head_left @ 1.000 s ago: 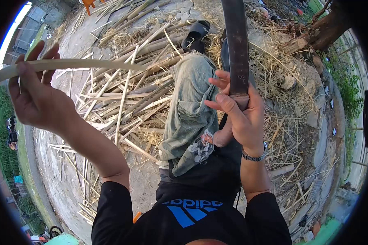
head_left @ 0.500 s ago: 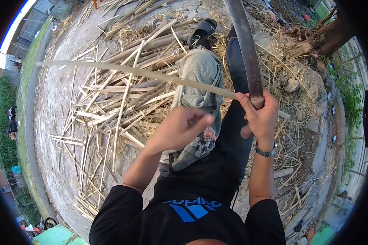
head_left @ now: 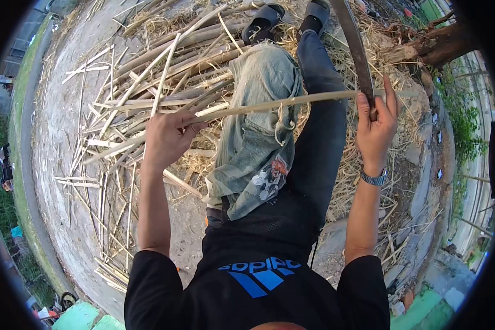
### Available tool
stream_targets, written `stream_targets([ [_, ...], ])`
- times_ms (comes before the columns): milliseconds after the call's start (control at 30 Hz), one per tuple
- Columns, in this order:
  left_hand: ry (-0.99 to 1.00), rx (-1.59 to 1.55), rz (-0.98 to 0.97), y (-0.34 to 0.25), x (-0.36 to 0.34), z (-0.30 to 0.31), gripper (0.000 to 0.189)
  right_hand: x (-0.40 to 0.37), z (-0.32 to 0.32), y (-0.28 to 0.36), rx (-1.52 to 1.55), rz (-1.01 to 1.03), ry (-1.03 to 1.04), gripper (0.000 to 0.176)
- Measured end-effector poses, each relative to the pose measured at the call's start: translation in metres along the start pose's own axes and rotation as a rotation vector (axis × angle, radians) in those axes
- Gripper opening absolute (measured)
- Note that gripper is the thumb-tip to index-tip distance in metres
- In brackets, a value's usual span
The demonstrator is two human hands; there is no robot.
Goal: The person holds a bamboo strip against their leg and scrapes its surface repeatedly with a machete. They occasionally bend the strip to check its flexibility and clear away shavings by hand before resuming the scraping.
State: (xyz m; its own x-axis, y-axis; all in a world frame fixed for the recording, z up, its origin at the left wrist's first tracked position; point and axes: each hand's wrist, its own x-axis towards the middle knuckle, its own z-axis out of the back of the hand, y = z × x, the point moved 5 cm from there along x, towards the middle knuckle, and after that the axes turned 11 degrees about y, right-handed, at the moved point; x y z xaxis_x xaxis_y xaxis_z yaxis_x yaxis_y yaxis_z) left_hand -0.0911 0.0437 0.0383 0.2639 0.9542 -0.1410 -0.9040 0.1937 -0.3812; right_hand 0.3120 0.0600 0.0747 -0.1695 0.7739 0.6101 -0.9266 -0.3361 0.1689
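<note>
A long pale strip lies crosswise above my legs. My left hand is closed round it toward its left end. On the right, my right hand holds the handle of a long curved blade, which points away from me. The strip crosses the blade's base just above that hand, and one or two of its fingers are stretched up beside the strip. Under the strip, a grey-green cloth covers my left leg. A thin shaving hangs from the strip near the cloth.
Split sticks and strips are heaped on the ground to the left of my legs. Shavings are scattered to the right. A thick piece of wood stands at the upper right. Two dark sandals are on my feet.
My left hand has moved left and closed on the strip. My right hand has shifted right and up with the blade. The strip's left end has swung down toward me.
</note>
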Motion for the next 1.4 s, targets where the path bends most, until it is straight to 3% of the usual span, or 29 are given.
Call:
stream_targets([
  [33,0.025,-0.145,0.058,0.0,-0.002,-0.004,0.02,-0.009,-0.005,0.002,0.287,-0.219,0.077,0.028],
  [67,0.046,-0.291,0.116,0.0,-0.002,-0.009,0.019,-0.013,-0.006,0.018,0.286,-0.223,0.082,0.028],
  [133,0.051,-0.299,0.043,-0.012,0.0,-0.013,0.022,-0.024,-0.022,0.041,0.715,-0.463,0.264,0.029],
  [233,0.315,-0.751,0.057,-0.037,0.005,-0.032,0.027,-0.013,-0.018,0.086,0.501,-0.305,0.499,0.028],
  [333,0.219,-0.806,0.098,-0.04,0.008,-0.041,0.028,-0.017,-0.042,0.095,0.617,-0.099,0.497,0.037],
  [367,0.121,-0.738,0.031,-0.036,0.01,-0.051,0.029,-0.018,-0.044,0.092,0.612,-0.09,0.501,0.037],
  [433,0.138,-0.804,0.068,-0.032,0.007,-0.059,0.029,-0.017,-0.048,0.095,0.353,0.105,0.619,0.046],
  [467,0.169,-0.863,0.102,-0.031,0.005,-0.064,0.028,-0.016,-0.049,0.094,0.352,0.12,0.63,0.046],
  [533,0.121,-0.885,0.108,-0.034,0.002,-0.066,0.028,-0.022,-0.059,0.09,0.283,0.035,0.839,0.052],
  [633,0.012,-0.76,0.055,-0.049,0.0,-0.06,0.028,-0.019,-0.06,0.096,0.276,-0.043,1.007,0.053],
  [733,-0.066,-0.706,0.051,-0.057,-0.003,-0.061,0.026,-0.003,-0.073,0.08,0.155,0.039,0.925,0.059],
  [800,-0.02,-0.735,0.09,-0.054,-0.006,-0.064,0.026,0.024,-0.084,0.043,0.232,-0.104,0.705,0.065],
  [867,-0.03,-0.718,0.069,-0.058,-0.012,-0.059,0.025,0.056,-0.097,0.002,0.259,-0.246,0.781,0.067],
  [933,-0.002,-0.713,0.079,-0.059,-0.014,-0.058,0.024,0.053,-0.092,0.017,0.298,-0.22,0.742,0.064],
  [1033,0.004,-0.726,0.081,-0.049,-0.021,-0.066,0.023,0.02,-0.079,0.07,0.518,-0.091,0.917,0.065],
  [1067,-0.027,-0.738,0.072,-0.043,-0.026,-0.069,0.023,0.01,-0.08,0.077,0.402,-0.029,0.988,0.064],
  [1133,0.08,-0.725,0.135,-0.032,-0.042,-0.07,0.024,0.008,-0.088,0.064,0.329,0.047,0.923,0.065],
  [1233,0.116,-0.776,0.11,-0.018,-0.06,-0.067,0.029,0.043,-0.101,0.014,0.338,-0.219,0.76,0.068],
  [1333,0.232,-1.016,0.137,-0.023,-0.056,-0.07,0.027,0.043,-0.102,0.026,0.404,-0.159,0.677,0.068],
  [1400,0.282,-1.104,0.14,-0.022,-0.053,-0.07,0.029,0.02,-0.092,0.063,0.528,-0.068,0.799,0.066],
])
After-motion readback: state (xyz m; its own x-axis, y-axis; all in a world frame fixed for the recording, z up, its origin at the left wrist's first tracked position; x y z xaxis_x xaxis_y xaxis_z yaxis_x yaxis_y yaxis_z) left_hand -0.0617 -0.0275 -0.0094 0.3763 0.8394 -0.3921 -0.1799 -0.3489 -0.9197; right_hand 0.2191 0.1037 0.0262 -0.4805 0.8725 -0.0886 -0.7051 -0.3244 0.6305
